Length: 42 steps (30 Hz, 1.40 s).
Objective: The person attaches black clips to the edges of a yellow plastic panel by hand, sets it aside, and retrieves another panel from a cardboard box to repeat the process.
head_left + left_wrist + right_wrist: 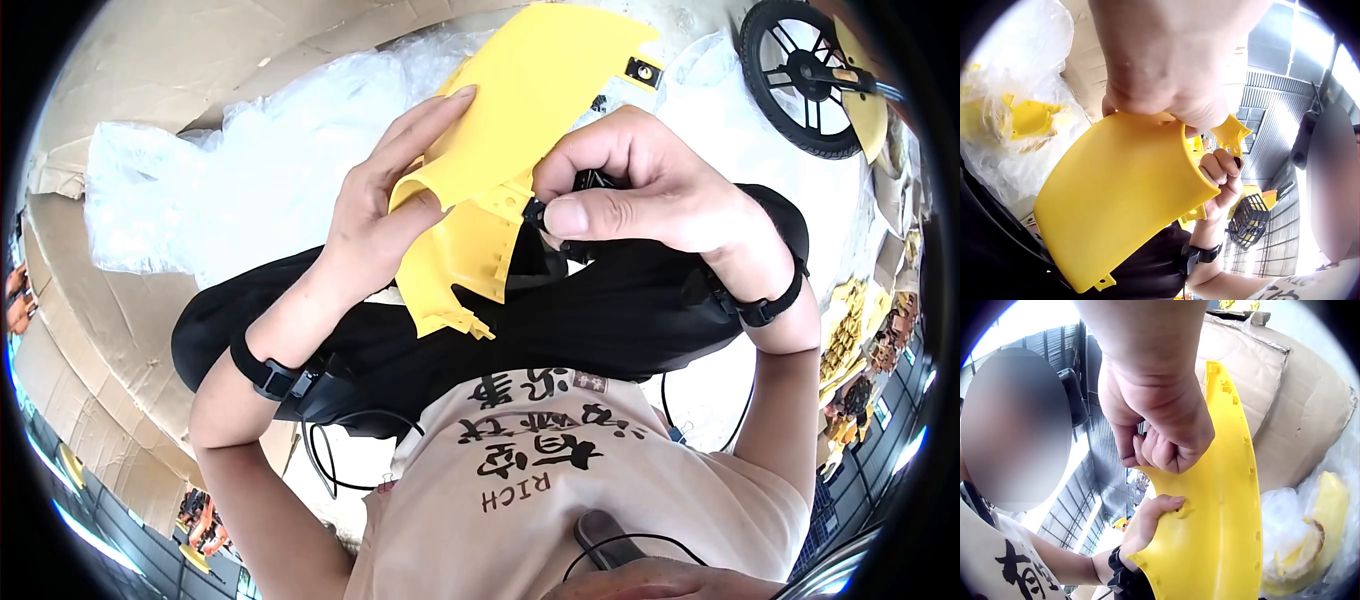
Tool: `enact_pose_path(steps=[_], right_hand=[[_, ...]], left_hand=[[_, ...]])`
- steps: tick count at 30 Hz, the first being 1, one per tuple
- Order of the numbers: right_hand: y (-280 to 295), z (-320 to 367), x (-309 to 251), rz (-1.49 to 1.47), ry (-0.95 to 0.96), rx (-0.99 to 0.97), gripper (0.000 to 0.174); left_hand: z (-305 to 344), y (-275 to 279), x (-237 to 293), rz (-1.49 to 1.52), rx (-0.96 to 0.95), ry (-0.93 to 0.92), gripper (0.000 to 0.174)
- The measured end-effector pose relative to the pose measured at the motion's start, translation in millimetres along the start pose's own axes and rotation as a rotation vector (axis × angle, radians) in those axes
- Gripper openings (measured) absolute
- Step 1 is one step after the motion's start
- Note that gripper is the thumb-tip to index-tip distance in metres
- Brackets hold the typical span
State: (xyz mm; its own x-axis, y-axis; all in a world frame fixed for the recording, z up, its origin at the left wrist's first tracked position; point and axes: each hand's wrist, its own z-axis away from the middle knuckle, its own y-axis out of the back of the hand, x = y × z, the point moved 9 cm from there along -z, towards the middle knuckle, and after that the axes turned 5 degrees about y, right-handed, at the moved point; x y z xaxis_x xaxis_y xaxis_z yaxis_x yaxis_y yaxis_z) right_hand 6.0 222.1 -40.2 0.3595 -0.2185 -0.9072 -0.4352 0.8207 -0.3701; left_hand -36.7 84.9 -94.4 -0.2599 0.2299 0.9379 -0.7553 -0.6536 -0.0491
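Yellow plastic panel [520, 110], curved, is held up above the lap [620, 310], between both grips. The left grip [385, 210] holds the panel's left side, fingers laid long up the outer face and thumb hooked over the curled rim. The right grip [640, 190] is bunched tight at the panel's ribbed right edge, its thumb and fingers pinching a small black piece [537, 212] against that edge; what the piece is cannot be told. Each wrist wears a black strap. Beyond the panel lie clear bags [190, 180] on flattened cardboard [180, 50], and the left wrist view shows more yellow parts [1025, 119] inside one bag. A black wheel [800, 75] lies at the upper right, well apart from both grips
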Motion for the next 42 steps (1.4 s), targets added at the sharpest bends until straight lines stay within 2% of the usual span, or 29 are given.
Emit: enact_pose_path(steps=[3,5,11,42], right_hand=[[0.0,1.3,1.0,-0.044,-0.004,0.045,0.026],[4.4,0.6,4.6,-0.102,0.015,0.131,0.027],[-0.9,0.7,17.7,-0.293,-0.054,0.162,0.025],[3.1,1.1,16.9,-0.178,0.035,0.2,0.026]], left_hand=[[0.9,-1.6,-0.1,0.024,0.005,-0.017,0.072],[1.6,4.6,4.2,0.061,0.115,-0.084,0.071],[3.8,9.8,8.4,0.089,0.196,-0.144,0.068],[3.1,7.3,-0.2,0.105,0.15,-0.096,0.069]])
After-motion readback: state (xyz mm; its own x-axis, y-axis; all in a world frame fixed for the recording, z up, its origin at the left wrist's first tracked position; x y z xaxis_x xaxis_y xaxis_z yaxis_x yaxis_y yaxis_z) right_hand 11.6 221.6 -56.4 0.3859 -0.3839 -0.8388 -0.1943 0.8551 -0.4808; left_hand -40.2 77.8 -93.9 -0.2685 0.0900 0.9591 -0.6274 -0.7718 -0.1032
